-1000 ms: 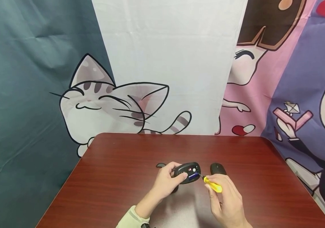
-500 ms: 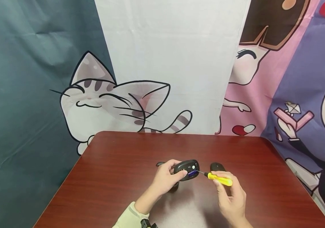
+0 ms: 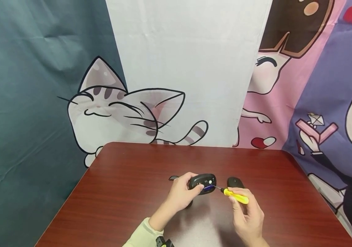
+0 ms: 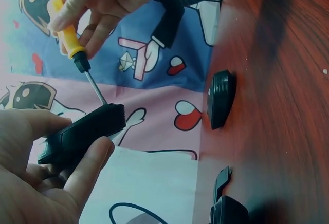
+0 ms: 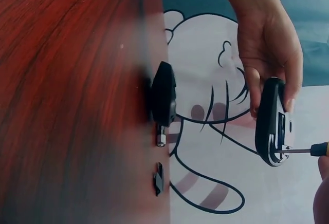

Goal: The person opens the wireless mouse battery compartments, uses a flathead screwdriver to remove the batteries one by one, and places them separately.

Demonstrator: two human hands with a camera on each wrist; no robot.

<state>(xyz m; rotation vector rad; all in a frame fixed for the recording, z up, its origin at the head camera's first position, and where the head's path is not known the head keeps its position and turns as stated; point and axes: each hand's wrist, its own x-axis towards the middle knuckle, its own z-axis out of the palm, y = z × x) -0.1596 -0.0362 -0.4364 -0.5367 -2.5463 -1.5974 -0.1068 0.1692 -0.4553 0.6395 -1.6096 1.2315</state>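
Observation:
My left hand (image 3: 180, 192) grips a black computer mouse (image 3: 196, 181), raised above the table with its underside turned toward me. A blue battery (image 3: 208, 188) shows in the open compartment on that underside. My right hand (image 3: 250, 212) holds a screwdriver (image 3: 237, 196) by its yellow handle, the thin metal shaft (image 5: 298, 151) pointing left at the mouse. In the right wrist view the tip reaches the compartment's end, beside a bright metal contact. The left wrist view has the mouse (image 4: 85, 131) edge-on, hiding the tip's exact contact.
Another black mouse (image 3: 235, 182) lies on the brown table (image 3: 139, 161), behind my right hand. A small black cover (image 3: 173, 177) lies beyond my left hand. Nearer, a dark object (image 5: 164, 94) sits partly under the left hand, with a small silver-ended piece (image 5: 161, 137) by it.
Compared with a second ago, my right hand and the screwdriver's handle have shifted right, and the shaft lies flatter. Since half a second ago they have come slightly back left. The left hand barely moves.

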